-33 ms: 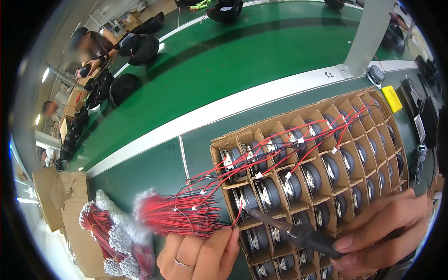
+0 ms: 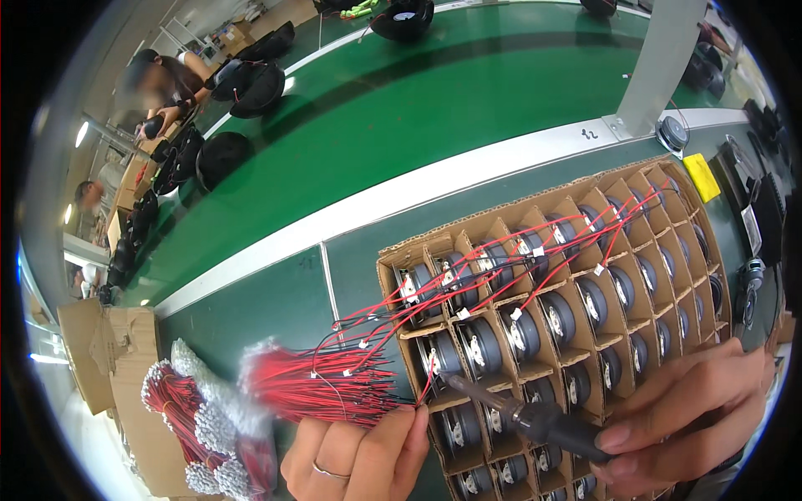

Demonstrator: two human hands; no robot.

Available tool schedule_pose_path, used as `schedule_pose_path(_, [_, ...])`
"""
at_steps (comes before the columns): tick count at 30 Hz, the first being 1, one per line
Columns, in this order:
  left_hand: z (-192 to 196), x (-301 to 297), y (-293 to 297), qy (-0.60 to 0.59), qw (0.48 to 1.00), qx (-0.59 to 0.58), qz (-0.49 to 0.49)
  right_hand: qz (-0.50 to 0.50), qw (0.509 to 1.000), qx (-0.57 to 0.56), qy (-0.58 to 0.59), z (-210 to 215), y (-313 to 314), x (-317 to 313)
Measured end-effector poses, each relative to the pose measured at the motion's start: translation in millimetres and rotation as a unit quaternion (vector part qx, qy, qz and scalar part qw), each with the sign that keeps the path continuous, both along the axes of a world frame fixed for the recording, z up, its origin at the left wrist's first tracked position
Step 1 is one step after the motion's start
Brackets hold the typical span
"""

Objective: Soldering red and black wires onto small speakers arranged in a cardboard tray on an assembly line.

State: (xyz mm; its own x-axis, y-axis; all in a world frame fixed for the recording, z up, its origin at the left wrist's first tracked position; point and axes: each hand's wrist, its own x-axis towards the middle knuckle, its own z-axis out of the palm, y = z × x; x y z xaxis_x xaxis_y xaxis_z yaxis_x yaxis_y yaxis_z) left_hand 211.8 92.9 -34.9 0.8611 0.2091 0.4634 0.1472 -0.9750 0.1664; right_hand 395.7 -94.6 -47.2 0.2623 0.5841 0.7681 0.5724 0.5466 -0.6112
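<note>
My left hand [image 2: 359,455], a ring on one finger, pinches a thin red wire [image 2: 428,391] near its end. That wire rises to the terminal of a round speaker [image 2: 448,354] in a divided cardboard box [image 2: 455,231]. In my right hand [image 2: 689,417] is a dark soldering iron [image 2: 551,424], tilted with its tip at the same speaker's terminal, close to the wire end. Beside my left fingers lies a bundle of red and black wires [image 2: 322,384] in clear plastic. Red and black leads [image 2: 489,280] with white connectors trail across the far row of speakers.
Left of the bundle lie bagged red wires with white connectors [image 2: 180,409] and cardboard [image 2: 134,367]. A green conveyor belt [image 2: 434,117] runs beyond, with a metal post [image 2: 660,67]. A yellow sponge [image 2: 702,177] and loose speaker [image 2: 672,132] sit at right. Another person [image 2: 171,83] works far left.
</note>
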Motion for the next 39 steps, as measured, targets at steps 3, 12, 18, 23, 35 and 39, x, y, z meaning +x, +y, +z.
schedule_pose_path(3, [0, 1, 0, 0.000, 1.000, 0.001, 0.001, -0.118, 0.972, 0.088, 0.182, -4, 11, -37])
schedule_pose_path(12, [0, 0, 0, 0.005, 1.000, -0.009, 0.002, -0.083, 0.984, 0.152, 0.042, -13, 18, -19])
schedule_pose_path(18, [-1, -1, 0, -0.001, 1.000, -0.006, 0.003, 0.064, 0.989, -0.125, -0.046, 22, -9, 6])
schedule_pose_path(23, [-1, 0, 0, -0.004, 1.000, -0.012, 0.002, 0.056, 0.989, -0.128, -0.051, 23, -8, 5])
schedule_pose_path(35, [-1, -1, 0, -0.003, 1.000, -0.019, 0.003, 0.039, 0.989, -0.128, -0.059, 22, -7, 1])
schedule_pose_path(39, [-1, -2, 0, 0.000, 1.000, -0.018, 0.005, 0.037, 0.988, -0.131, -0.068, 24, -7, 0])
